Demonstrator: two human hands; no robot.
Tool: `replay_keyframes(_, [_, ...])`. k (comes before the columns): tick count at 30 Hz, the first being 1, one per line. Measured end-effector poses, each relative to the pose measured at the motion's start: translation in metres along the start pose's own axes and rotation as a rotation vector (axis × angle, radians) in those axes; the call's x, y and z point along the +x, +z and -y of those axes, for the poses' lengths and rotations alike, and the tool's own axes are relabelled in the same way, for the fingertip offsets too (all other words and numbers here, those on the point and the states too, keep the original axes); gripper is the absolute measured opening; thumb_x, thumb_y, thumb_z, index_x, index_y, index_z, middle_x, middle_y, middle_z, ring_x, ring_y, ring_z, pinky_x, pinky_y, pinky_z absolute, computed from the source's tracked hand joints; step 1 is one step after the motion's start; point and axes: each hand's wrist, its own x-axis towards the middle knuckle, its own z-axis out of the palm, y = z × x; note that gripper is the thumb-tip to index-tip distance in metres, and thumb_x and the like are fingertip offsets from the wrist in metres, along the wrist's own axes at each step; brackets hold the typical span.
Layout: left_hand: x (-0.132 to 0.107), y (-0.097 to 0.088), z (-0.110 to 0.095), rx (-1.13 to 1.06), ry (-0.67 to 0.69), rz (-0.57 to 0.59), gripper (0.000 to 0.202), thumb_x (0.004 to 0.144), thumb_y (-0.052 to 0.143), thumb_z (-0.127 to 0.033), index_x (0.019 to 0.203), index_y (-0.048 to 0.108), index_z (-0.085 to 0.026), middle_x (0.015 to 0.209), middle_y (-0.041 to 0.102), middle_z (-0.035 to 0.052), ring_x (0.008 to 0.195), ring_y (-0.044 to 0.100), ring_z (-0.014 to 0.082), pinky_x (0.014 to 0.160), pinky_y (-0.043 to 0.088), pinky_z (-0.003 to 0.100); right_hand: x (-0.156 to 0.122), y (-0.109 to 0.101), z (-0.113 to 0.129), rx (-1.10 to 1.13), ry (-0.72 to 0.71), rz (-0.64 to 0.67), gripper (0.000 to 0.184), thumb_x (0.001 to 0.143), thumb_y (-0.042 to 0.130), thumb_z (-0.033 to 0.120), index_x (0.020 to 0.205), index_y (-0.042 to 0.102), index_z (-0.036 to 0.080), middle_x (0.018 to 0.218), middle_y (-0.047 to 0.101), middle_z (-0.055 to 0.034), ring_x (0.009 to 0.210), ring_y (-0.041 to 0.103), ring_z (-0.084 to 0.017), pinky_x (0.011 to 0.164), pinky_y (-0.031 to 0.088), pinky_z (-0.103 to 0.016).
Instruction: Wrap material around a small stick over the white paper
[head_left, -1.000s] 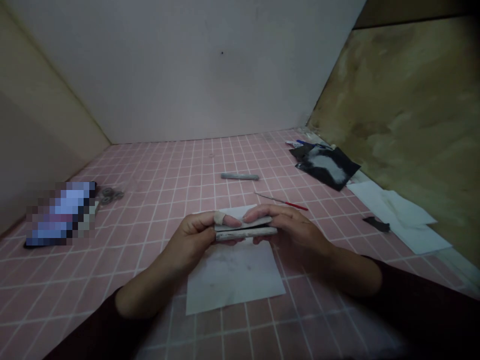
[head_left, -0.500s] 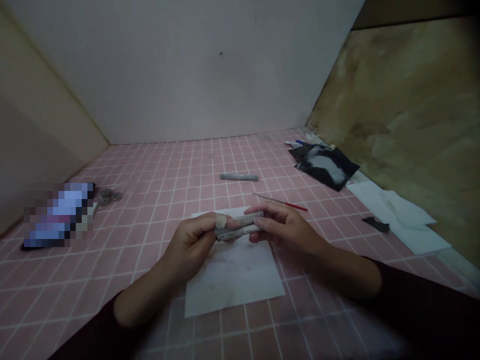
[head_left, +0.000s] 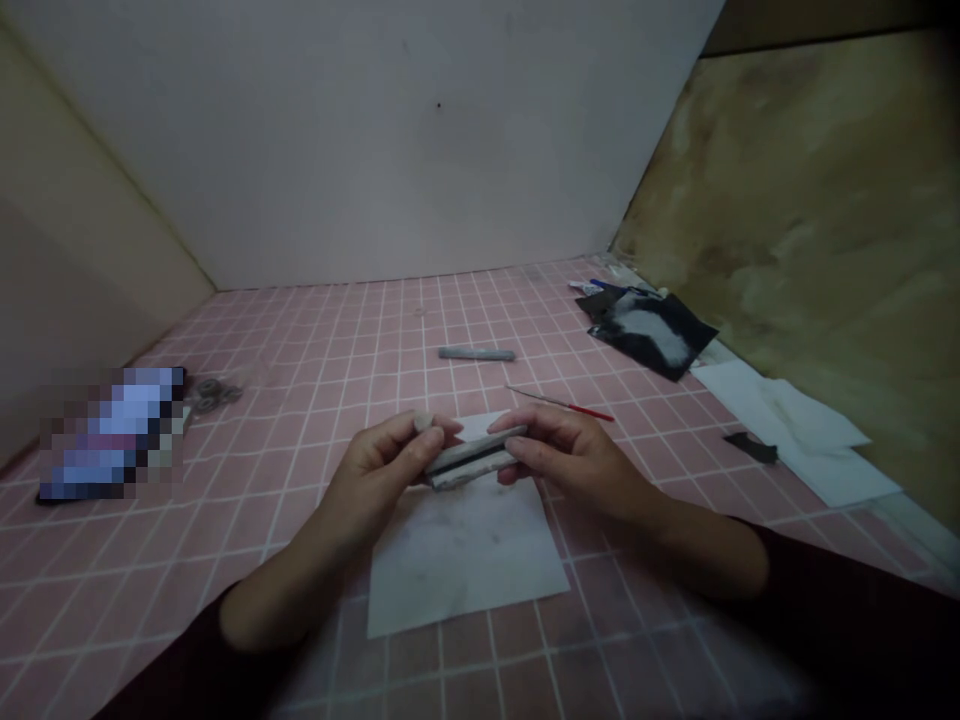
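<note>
Two grey bars (head_left: 475, 460) above paper (head_left: 465, 560); red-handled needle (head_left: 562, 403) beyond.

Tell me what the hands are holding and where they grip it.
Two flat grey bars, stacked, pinched at their ends: left hand at the left ends, right hand at the right ends.

Left hand (head_left: 379, 475) opposite right hand (head_left: 577, 460), curled

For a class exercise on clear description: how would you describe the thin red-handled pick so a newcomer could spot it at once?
On the pink tiled surface, find the white paper below the right hand. Just beyond that hand lies a thin metal pick with a red handle, far slimmer than the grey stick to its left.
</note>
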Motion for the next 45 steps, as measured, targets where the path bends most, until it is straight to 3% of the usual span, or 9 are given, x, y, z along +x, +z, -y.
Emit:
replay_keyframes(3, [0.003, -0.001, -0.0002, 0.021, -0.112, 0.071, 0.022, 0.083, 0.064, -0.034, 0.079, 0.064, -0.013, 0.071, 0.067, 0.003, 0.062, 0.06, 0.0121, 0.06, 0.047, 0.022, -0.0013, 0.0033, 0.0019, -0.07, -0.056, 0.025, 0.011, 0.083, 0.062, 0.02, 0.094, 0.066, 0.018, 0.084, 0.064, 0.0004, 0.071, 0.064, -0.009, 0.072, 0.057, -0.025])
replay_keyframes(6, [0.002, 0.0, 0.0, 0.024, -0.218, 0.115, 0.023, 0.081, 0.066, -0.035, 0.08, 0.065, -0.013, 0.069, 0.066, 0.003, 0.057, 0.058, 0.0105, 0.055, 0.044, 0.021, -0.0024, 0.0044, 0.0023, -0.13, -0.087, 0.04, 0.012, 0.084, 0.061, 0.02, 0.094, 0.066, 0.019, 0.084, 0.063, 0.0002, 0.072, 0.063, -0.01, 0.073, 0.057, -0.026])
replay_keyframes(9, [0.0, 0.0035, 0.0002, 0.03, -0.234, 0.077, 0.02, 0.078, 0.068, -0.032, 0.082, 0.065, -0.013, 0.067, 0.064, 0.001, 0.054, 0.055, 0.0086, 0.053, 0.042, 0.019, -0.0033, 0.0042, 0.0013, -0.183, -0.079, 0.048, 0.015, 0.084, 0.06, 0.02, 0.098, 0.065, 0.018, 0.087, 0.063, -0.0009, 0.074, 0.063, -0.01, 0.074, 0.057, -0.027])
replay_keyframes(15, [0.002, 0.0065, -0.0009, 0.159, -0.117, 0.012, 0.019, 0.074, 0.072, -0.03, 0.076, 0.062, -0.013, 0.068, 0.061, -0.0003, 0.058, 0.054, 0.009, 0.054, 0.043, 0.019, -0.0057, 0.0055, -0.0011, -0.17, -0.104, 0.067, 0.031, 0.084, 0.058, 0.016, 0.115, 0.057, 0.021, 0.095, 0.059, -0.0013, 0.086, 0.061, -0.011, 0.081, 0.055, -0.028])
replay_keyframes(19, [0.0018, 0.0026, 0.0025, 0.309, -0.019, 0.001, 0.019, 0.079, 0.067, -0.033, 0.079, 0.061, -0.015, 0.068, 0.058, -0.0004, 0.06, 0.053, 0.0109, 0.055, 0.041, 0.021, -0.0049, 0.0052, -0.0011, -0.159, -0.081, 0.055, 0.033, 0.083, 0.06, 0.018, 0.115, 0.055, 0.021, 0.096, 0.061, -0.0017, 0.089, 0.062, -0.013, 0.084, 0.054, -0.03])
replay_keyframes(23, [-0.0021, 0.0008, 0.0057, 0.603, 0.218, -0.039, 0.014, 0.084, 0.062, -0.03, 0.08, 0.061, -0.017, 0.072, 0.06, 0.0008, 0.066, 0.053, 0.013, 0.06, 0.04, 0.023, -0.0018, 0.0016, -0.0006, -0.174, 0.044, 0.063, 0.02, 0.088, 0.058, 0.033, 0.098, 0.06, 0.016, 0.082, 0.065, -0.0023, 0.076, 0.066, -0.014, 0.073, 0.054, -0.029])
replay_keyframes(27, [-0.0049, 0.0028, 0.0041, 0.8, 0.383, -0.018, 0.008, 0.084, 0.062, -0.025, 0.08, 0.062, -0.018, 0.075, 0.062, 0.0017, 0.069, 0.053, 0.014, 0.064, 0.039, 0.025, -0.0013, -0.0004, 0.0005, -0.3, 0.106, 0.05, 0.025, 0.089, 0.056, 0.038, 0.083, 0.063, 0.014, 0.064, 0.065, -0.0014, 0.061, 0.063, -0.012, 0.061, 0.048, -0.024])
replay_keyframes(36, [-0.0016, 0.0016, -0.0023, 0.413, -0.016, 0.191, 0.028, 0.088, 0.054, -0.039, 0.08, 0.064, -0.014, 0.064, 0.052, -0.0004, 0.057, 0.045, 0.0102, 0.05, 0.033, 0.02, -0.0039, 0.003, 0.0027, -0.419, 0.001, 0.032, 0.015, 0.083, 0.063, 0.032, 0.087, 0.064, 0.017, 0.069, 0.06, 0.0011, 0.063, 0.059, -0.012, 0.06, 0.046, -0.024])
replay_keyframes(45, [-0.0024, 0.0029, 0.0004, 0.27, -0.166, 0.347, 0.032, 0.087, 0.053, -0.044, 0.076, 0.059, -0.014, 0.066, 0.054, -0.0001, 0.055, 0.046, 0.0093, 0.048, 0.033, 0.019, -0.0051, 0.0061, -0.0013, -0.218, -0.007, 0.036, 0.02, 0.077, 0.07, 0.028, 0.09, 0.058, 0.019, 0.068, 0.055, 0.0043, 0.057, 0.055, -0.008, 0.055, 0.046, -0.022])
